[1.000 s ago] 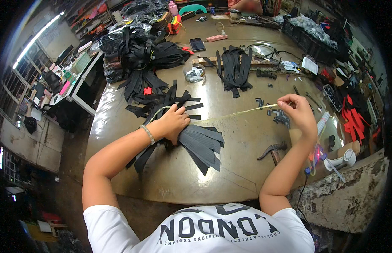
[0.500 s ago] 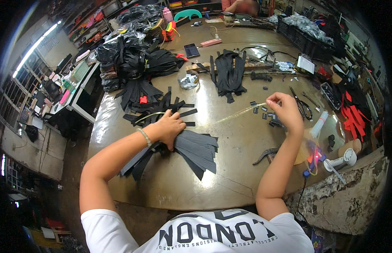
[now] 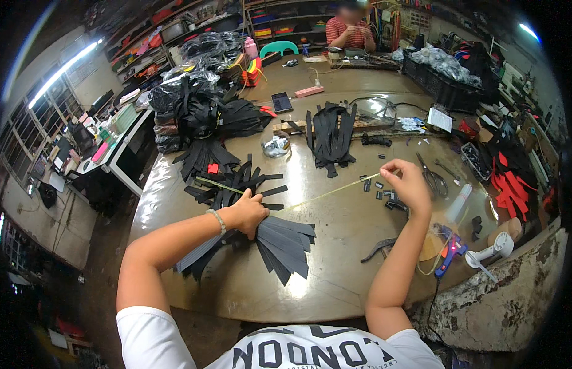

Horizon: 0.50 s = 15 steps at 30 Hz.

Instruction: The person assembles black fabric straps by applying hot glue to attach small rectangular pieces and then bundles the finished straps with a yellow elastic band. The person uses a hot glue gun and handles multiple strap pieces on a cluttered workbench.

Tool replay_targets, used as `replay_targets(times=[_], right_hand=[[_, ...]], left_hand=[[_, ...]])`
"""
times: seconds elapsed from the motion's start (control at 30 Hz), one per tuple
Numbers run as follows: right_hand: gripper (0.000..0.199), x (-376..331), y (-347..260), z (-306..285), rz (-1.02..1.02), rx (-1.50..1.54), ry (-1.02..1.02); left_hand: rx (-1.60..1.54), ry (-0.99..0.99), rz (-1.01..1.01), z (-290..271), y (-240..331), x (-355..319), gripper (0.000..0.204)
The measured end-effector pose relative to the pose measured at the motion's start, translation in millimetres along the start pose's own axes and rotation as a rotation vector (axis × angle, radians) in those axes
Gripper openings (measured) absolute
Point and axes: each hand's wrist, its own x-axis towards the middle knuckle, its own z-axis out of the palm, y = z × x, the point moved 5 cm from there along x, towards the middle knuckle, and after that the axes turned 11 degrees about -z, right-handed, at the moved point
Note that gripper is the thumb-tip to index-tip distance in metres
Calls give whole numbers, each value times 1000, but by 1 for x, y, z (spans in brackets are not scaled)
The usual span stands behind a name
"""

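My left hand [image 3: 248, 212] presses down on a fan of dark grey fabric strips [image 3: 286, 243] on the brown table [image 3: 335, 277] and pinches one end of a thin yellow strand [image 3: 332, 192]. My right hand [image 3: 409, 183] pinches the strand's other end, held taut above the table to the right. A second length of yellow strand [image 3: 218, 184] runs left from my left hand over black strips [image 3: 236, 181].
A pile of black straps [image 3: 331, 135] lies mid-table, black bags and bundles [image 3: 193, 107] at the left. A glue gun [image 3: 449, 253], scissors [image 3: 428, 175], a white tool [image 3: 492, 249] and small black clips [image 3: 384, 195] lie near my right hand. A seated person [image 3: 350, 31] works at the far end.
My head has tilted up, so the table's far end shows. My right hand has shifted slightly left with the strand still taut. My left hand stays on the strips.
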Motion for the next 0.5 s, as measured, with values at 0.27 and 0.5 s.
replay_targets(times=[0.27, 0.5], right_hand=[[20, 10, 19, 10, -67, 195, 118], [19, 35, 60, 71, -64, 200, 426]], left_hand=[[41, -46, 15, -17, 12, -14, 57], [-248, 293, 86, -98, 13, -92, 55]])
